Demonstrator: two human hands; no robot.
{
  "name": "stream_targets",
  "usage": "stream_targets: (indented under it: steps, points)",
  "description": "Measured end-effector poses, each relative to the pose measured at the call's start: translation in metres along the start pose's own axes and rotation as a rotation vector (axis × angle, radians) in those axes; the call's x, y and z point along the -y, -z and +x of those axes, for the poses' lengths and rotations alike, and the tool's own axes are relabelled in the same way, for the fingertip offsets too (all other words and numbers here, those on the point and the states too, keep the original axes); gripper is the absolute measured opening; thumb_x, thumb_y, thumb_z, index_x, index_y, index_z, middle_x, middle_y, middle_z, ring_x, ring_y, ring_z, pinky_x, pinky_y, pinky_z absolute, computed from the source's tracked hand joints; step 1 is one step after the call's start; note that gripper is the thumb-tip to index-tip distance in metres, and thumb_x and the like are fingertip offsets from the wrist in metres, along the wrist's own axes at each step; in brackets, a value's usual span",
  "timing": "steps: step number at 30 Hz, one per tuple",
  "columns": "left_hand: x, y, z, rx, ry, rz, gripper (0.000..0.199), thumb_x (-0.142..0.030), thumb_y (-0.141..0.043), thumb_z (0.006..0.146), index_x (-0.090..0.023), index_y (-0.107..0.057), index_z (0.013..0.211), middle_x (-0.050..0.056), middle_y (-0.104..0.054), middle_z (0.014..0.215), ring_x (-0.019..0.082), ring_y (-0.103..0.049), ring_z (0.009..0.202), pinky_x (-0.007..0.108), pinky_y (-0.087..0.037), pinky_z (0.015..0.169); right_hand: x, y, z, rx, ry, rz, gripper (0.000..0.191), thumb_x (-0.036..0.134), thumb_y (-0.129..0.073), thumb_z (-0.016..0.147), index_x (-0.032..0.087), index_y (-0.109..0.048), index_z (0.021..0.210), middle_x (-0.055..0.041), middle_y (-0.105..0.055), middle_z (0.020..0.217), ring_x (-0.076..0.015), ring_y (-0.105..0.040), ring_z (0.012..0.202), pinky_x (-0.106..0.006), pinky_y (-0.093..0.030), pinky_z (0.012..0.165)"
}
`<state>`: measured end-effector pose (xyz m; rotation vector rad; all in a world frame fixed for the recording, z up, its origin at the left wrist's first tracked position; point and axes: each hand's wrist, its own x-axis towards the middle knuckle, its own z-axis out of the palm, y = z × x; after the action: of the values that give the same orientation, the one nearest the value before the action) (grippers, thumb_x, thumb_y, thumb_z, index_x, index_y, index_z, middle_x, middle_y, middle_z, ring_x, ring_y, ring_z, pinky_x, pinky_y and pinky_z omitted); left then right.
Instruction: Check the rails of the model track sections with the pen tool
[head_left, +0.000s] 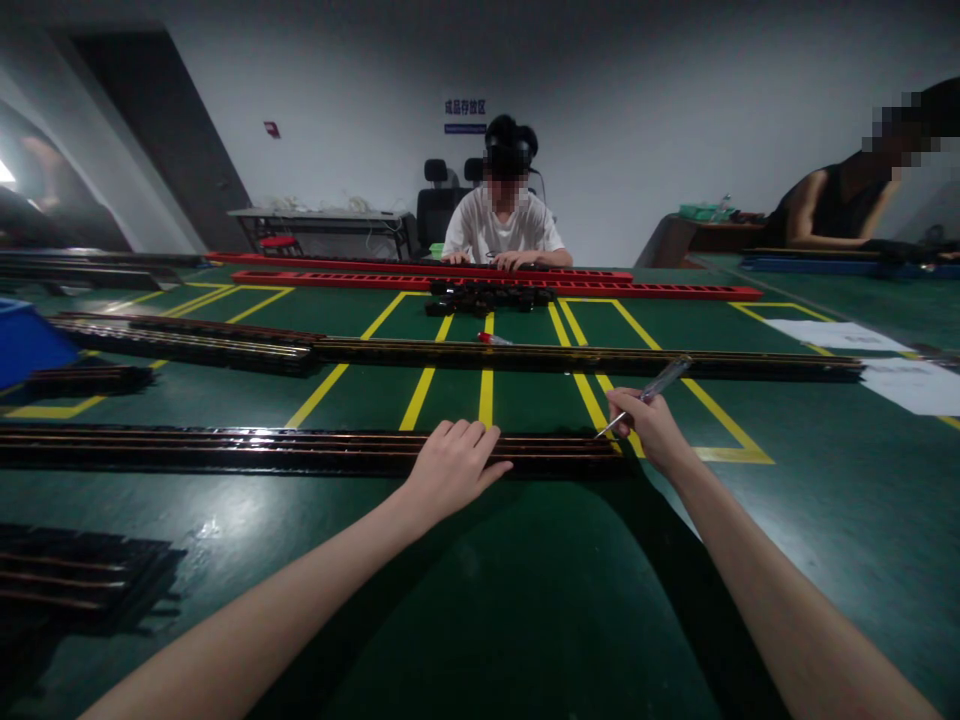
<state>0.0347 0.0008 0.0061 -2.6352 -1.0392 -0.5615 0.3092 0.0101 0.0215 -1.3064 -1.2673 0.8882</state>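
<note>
Half-open, the left hand (453,468) seemingly steadied the long near strip (262,450) against the screwdriver (665,379) the right hand (651,424) gripped.

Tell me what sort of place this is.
Probably an assembly workshop: long black rails on a green table with yellow markings, and a white-shirted person at its far side.

Dim light, pale glare on green tabletop (285,520), dark shadows across it, blurred, stretched left edge
</note>
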Motion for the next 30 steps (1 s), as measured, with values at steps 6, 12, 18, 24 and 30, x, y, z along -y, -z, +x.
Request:
stream_targets:
  steps: [6, 12, 18, 24, 30]
  points:
    - [-0.0002, 0.0004, 0.0007, 0.006, 0.004, 0.010, 0.043, -0.046, -0.039, 0.091, -0.011, -0.058, 0.107, 0.011, -0.066, 0.098, 0.021, -0.061, 0.087, 0.035, -0.048, 0.075, -0.0016, 0.0028, 0.0007, -0.028, -0.002, 0.001, 0.034, 0.036, -0.058, 0.070, 0.020, -0.045, 0.043, 0.0038, -0.039, 0.036, -0.0084, -0.034, 0.036, -0.025, -0.027, 0.041]
    - [-0.0009, 0.0009, 0.0007, 0.007, 0.005, 0.009, 0.043, -0.046, -0.038, 0.092, -0.011, -0.058, 0.107, 0.011, -0.066, 0.098, 0.020, -0.061, 0.088, 0.036, -0.048, 0.075, -0.0049, 0.0064, 0.0010, -0.017, -0.010, -0.020, 0.037, 0.040, -0.057, 0.072, 0.021, -0.044, 0.044, 0.0038, -0.039, 0.037, -0.0087, -0.035, 0.037, -0.025, -0.028, 0.041]
    - [-0.0008, 0.0010, 0.0003, 0.005, 0.003, 0.005, 0.043, -0.045, -0.039, 0.091, -0.011, -0.058, 0.107, 0.011, -0.066, 0.098, 0.021, -0.062, 0.088, 0.037, -0.049, 0.075, -0.0045, 0.0063, 0.0003, 0.013, -0.024, 0.004, 0.036, 0.039, -0.058, 0.074, 0.020, -0.045, 0.047, 0.0040, -0.040, 0.039, -0.0087, -0.036, 0.038, -0.025, -0.029, 0.042]
    - [0.0000, 0.0005, 0.0000, 0.010, 0.008, -0.009, 0.044, -0.046, -0.038, 0.091, -0.011, -0.058, 0.108, 0.011, -0.066, 0.099, 0.021, -0.061, 0.089, 0.036, -0.049, 0.076, -0.0047, 0.0075, 0.0007, 0.025, -0.025, 0.024, 0.035, 0.039, -0.059, 0.074, 0.020, -0.047, 0.046, 0.0038, -0.042, 0.040, -0.0085, -0.037, 0.039, -0.024, -0.030, 0.043]
    - [0.0002, -0.0001, -0.0001, 0.022, 0.011, -0.020, 0.044, -0.046, -0.038, 0.092, -0.011, -0.058, 0.108, 0.011, -0.066, 0.100, 0.020, -0.061, 0.090, 0.037, -0.049, 0.078, -0.0008, 0.0071, -0.0016, -0.015, -0.029, 0.020, 0.035, 0.038, -0.059, 0.071, 0.019, -0.048, 0.043, 0.0030, -0.041, 0.038, -0.0082, -0.037, 0.038, -0.024, -0.028, 0.042]
